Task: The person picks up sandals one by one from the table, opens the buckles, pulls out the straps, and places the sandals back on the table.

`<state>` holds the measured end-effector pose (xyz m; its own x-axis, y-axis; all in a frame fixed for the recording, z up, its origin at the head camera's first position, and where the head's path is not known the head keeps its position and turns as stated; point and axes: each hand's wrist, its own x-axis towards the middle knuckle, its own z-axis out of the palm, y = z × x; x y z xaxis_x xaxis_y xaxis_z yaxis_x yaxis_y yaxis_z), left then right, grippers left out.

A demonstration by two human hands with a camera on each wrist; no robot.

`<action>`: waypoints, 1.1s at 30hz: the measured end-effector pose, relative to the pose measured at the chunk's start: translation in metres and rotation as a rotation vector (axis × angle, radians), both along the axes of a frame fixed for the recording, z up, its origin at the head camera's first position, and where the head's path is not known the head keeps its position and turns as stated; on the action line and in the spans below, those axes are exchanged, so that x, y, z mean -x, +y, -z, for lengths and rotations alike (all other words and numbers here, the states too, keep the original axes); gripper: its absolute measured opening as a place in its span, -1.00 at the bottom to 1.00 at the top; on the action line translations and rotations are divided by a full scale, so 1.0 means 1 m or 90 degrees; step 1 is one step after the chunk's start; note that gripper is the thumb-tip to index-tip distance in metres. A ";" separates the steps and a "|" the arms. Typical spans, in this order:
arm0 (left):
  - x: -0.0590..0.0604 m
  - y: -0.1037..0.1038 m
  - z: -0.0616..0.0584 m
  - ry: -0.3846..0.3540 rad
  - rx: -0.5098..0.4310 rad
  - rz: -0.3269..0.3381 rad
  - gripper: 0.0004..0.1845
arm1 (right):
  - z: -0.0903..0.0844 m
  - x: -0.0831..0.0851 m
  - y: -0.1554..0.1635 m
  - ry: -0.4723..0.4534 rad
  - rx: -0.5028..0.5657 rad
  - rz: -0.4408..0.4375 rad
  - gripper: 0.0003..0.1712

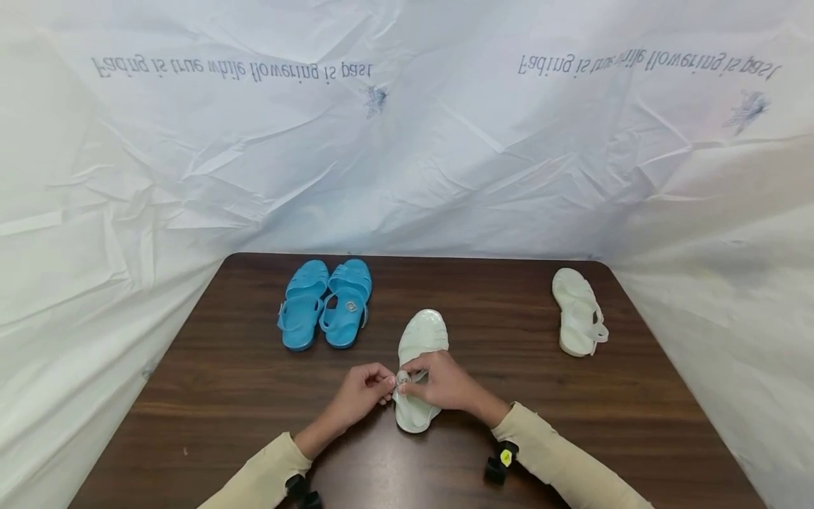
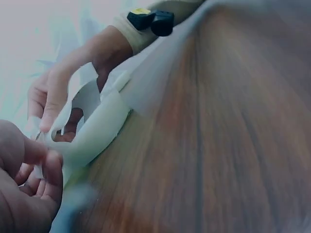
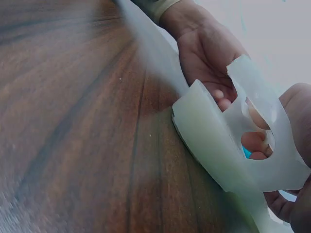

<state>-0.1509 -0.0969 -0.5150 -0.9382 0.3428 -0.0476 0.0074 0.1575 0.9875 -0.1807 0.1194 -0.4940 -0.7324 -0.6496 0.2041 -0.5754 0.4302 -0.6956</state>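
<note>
A wrinkled white sheet (image 1: 407,155) with printed lettering backs the dark wood counter (image 1: 222,396), seen whole only from the head view. That view alone shows a blue sandal pair (image 1: 326,302) at far left and a lone white sandal (image 1: 577,311) at far right. The near white sandal (image 1: 420,353) lies at centre front. The left hand (image 1: 362,392) and right hand (image 1: 445,382) each have a grip pinched on its buckle strap (image 1: 403,379); the wrist views show the heel strap (image 3: 262,126) close up.

Beige sleeves (image 1: 559,459), seemingly black wrist cameras (image 1: 499,463)
</note>
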 end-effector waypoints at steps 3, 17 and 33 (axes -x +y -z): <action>-0.002 -0.002 -0.003 -0.013 -0.005 -0.002 -0.83 | 0.001 -0.001 0.000 0.011 0.000 0.002 -0.96; 0.002 -0.005 -0.002 -0.191 -0.101 0.039 -0.77 | 0.003 -0.006 0.005 -0.019 0.037 0.044 -0.82; -0.001 -0.003 0.001 -0.162 -0.118 0.002 -0.76 | 0.004 -0.005 -0.002 0.007 0.027 0.038 -0.90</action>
